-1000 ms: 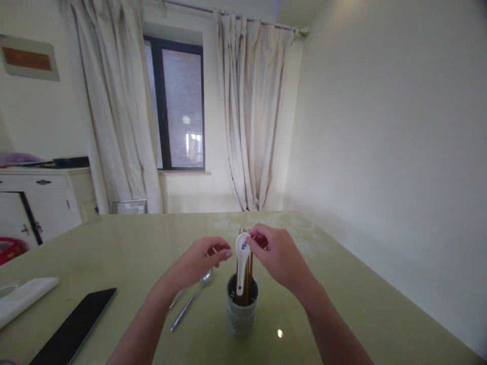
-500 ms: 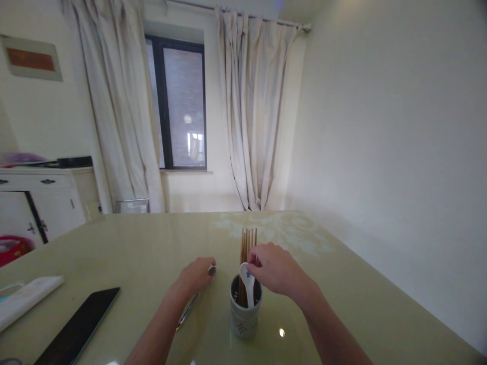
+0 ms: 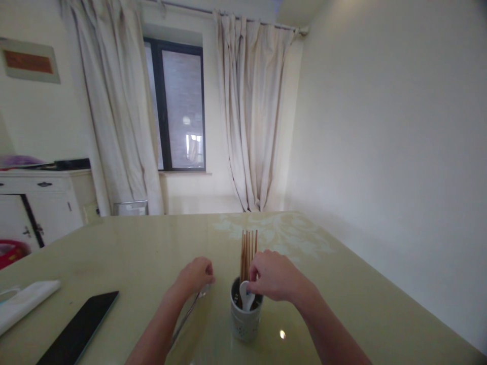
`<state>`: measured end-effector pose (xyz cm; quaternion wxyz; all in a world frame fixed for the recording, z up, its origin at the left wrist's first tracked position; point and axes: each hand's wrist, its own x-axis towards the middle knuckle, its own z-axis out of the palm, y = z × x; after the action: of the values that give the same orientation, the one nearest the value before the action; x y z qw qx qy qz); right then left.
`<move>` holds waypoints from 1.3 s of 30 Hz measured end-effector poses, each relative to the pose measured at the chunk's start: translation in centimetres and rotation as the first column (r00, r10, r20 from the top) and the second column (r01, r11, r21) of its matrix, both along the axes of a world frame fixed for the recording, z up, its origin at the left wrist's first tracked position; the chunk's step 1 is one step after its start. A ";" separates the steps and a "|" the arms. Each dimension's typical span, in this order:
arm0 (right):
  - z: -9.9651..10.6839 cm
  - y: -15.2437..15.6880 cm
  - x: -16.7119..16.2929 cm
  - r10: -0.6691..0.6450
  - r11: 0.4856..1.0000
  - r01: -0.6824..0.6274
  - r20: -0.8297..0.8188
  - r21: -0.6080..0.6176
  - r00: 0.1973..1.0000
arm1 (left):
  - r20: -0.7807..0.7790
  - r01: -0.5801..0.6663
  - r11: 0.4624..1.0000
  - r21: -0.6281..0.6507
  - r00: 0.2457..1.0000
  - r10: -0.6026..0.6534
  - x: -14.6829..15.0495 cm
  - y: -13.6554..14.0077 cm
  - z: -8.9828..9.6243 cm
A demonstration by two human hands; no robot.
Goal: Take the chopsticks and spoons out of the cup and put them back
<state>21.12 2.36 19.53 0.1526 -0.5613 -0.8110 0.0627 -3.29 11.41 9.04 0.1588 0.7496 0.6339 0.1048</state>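
Observation:
My right hand (image 3: 272,276) pinches a white ceramic spoon (image 3: 246,296) with a small blue mark. Much of that spoon is down inside a pale patterned utensil holder (image 3: 245,324), which stands upright on the table. Several brown wooden chopsticks (image 3: 248,251) rise from the same holder, behind the spoon. To the holder's left, my left hand (image 3: 197,276) has its fingers closed on a shiny metal spoon (image 3: 186,318). The round end of the metal spoon shows under the fingertips, and its thin handle runs back beside my forearm. Its exact grip is partly hidden.
On the left of the glossy table (image 3: 133,253) lie a black flat device (image 3: 81,324) and a white object (image 3: 30,301). Beyond the table are a white cabinet (image 3: 57,203), a red basket (image 3: 13,252) and curtains (image 3: 254,111). A wall borders the right side.
My right hand has lowered the ceramic spoon deeper into the holder. The metal spoon at my left hand has shifted down and toward me, with its round end now below the fingers.

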 end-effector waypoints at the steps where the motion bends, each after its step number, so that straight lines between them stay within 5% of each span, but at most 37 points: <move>1: 0.1 0.0 0.1 0.005 1.000 -0.005 -0.017 0.002 1.000 | 0.023 0.017 1.000 0.009 1.000 -0.017 -0.2 0.0 0.4; 5: 1.0 -0.2 0.4 0.017 1.000 -0.015 -0.080 0.018 0.997 | 0.250 0.147 0.989 0.009 0.958 -0.144 -1.3 -0.7 3.5; 9: 2.3 -0.6 0.0 0.135 0.989 -0.111 -0.302 0.095 0.944 | 0.576 0.249 0.958 0.144 0.766 -0.286 -1.1 -3.0 8.3; 14: 2.7 -1.3 -1.5 0.224 0.971 -0.223 -0.646 0.085 0.729 | 0.783 0.146 0.922 0.360 0.489 -0.383 2.2 -7.0 12.6; 19: 2.7 -1.4 -1.7 0.273 0.959 -0.241 -0.712 0.148 0.647 | 0.777 0.057 0.894 0.445 0.471 -0.417 4.2 -8.7 13.4; 22: 3.0 -1.1 -1.0 0.232 0.973 -0.150 -0.725 0.177 0.648 | 0.729 0.004 0.890 0.455 0.572 -0.375 3.2 -6.9 12.3; 24: 3.0 -0.6 -0.6 0.203 0.978 -0.091 -0.740 0.189 0.642 | 0.636 -0.013 0.913 0.408 0.722 -0.274 1.9 -4.8 10.3; 27: 2.6 0.3 -0.1 0.177 0.980 -0.048 -0.725 0.194 0.666 | 0.169 0.010 0.966 0.258 0.984 -0.055 0.2 -1.7 5.9; 28: 2.3 0.7 -0.1 0.166 0.981 -0.042 -0.707 0.190 0.687 | 0.002 -0.026 0.979 0.201 1.000 0.026 -0.2 -0.9 4.4; 32: 1.2 1.6 -0.6 0.131 0.987 -0.048 -0.606 0.151 0.785 | -0.094 -0.053 0.992 0.112 0.994 0.064 -0.6 0.4 -0.4; 39: 0.0 1.8 -1.4 0.059 0.998 -0.043 -0.442 0.046 0.895 | -0.058 -0.012 0.998 0.065 0.998 0.015 -1.0 0.8 -2.2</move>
<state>19.77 4.19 19.52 0.3415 -0.5080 -0.7703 0.1786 -4.29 12.23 6.86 0.1151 0.7529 0.6396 0.1044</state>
